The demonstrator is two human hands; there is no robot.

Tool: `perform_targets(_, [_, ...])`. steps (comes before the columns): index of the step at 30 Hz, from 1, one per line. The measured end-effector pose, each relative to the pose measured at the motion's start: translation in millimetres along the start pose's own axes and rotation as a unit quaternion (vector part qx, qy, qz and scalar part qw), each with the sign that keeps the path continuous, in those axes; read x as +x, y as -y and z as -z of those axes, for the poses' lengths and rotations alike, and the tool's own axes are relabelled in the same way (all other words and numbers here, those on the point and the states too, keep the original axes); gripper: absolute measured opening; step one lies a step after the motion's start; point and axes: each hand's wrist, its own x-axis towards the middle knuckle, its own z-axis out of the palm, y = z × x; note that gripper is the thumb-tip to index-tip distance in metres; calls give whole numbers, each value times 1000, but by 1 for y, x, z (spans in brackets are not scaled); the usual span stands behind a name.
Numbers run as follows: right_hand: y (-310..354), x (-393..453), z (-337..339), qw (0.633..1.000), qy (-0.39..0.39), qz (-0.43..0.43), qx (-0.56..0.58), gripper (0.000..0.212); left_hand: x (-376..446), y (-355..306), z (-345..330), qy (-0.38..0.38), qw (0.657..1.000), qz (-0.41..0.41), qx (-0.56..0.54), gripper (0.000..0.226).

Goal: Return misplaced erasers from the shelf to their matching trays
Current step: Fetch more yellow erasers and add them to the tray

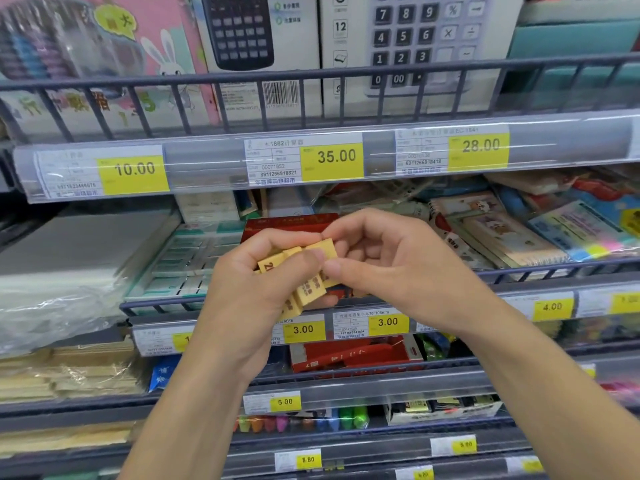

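Left hand (263,282) is curled round a loose bunch of yellow erasers (304,271), several stacked unevenly in palm and fingers, held up in front of the shelf (242,306) w/ the 3.00 tags. Right hand (374,261) pinches the top eraser (325,249) betw. thumb and forefinger, touching the bunch; can't tell whether it's adding one or pulling one off.

Risks, as I judge them:
- Bunch isn't squared up. Lower erasers stick out below left thumb at an angle, so one could slide free if the right hand tugs or pushes the top one, esp. w/ slick wrappers.
- Hands hang over the shelf rail, not over any tray. A dropped eraser would likely fall into the shelves below, among the red boxes (356,355) or highlighters (301,422), and become misplaced again.
- No tray of matching yellow erasers is plainly visible. A small box (443,408) lower right may hold similar ones, too small to tell. Wrong tray is a real chance if print on the erasers isn't checked; some print is hidden by fingers.
- Red box (287,226) just behind hands could get knocked when reaching.
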Motion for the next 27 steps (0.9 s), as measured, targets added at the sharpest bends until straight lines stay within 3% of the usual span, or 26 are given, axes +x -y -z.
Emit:
perform_targets(4, [-2, -2, 1, 999, -3, 4, 47, 23, -2, -3, 1, 10, 1000, 0, -17, 18])
perform_targets(9, [-7, -3, 2, 978, 16, -15, 205, 30, -7, -5, 4, 1, 999, 1, -48, 14])
perform_targets(11, [-9, -2, 2, 978, 12, -16, 207, 28, -7, -6, 4, -10, 999, -5, -42, 16])
perform_targets(16, [-13, -4, 11, 991, 2, -21, 135, 26, -7, -7, 5, -34, 999, -17, -26, 30])
perform_targets(21, [-12, -4, 53, 997, -29, -67, 11, 24, -5, -6, 7, -31, 999, -18, -14, 27])
perform_targets(24, [-13, 0, 84, 981, -64, -114, -140, 18, -4, -5, 8, -36, 999, -24, -12, 33])
perform_targets(27, [-13, 4, 100, 964, -28, -150, -219, 18, -3, -5, 7, -33, 999, -28, -9, 35])
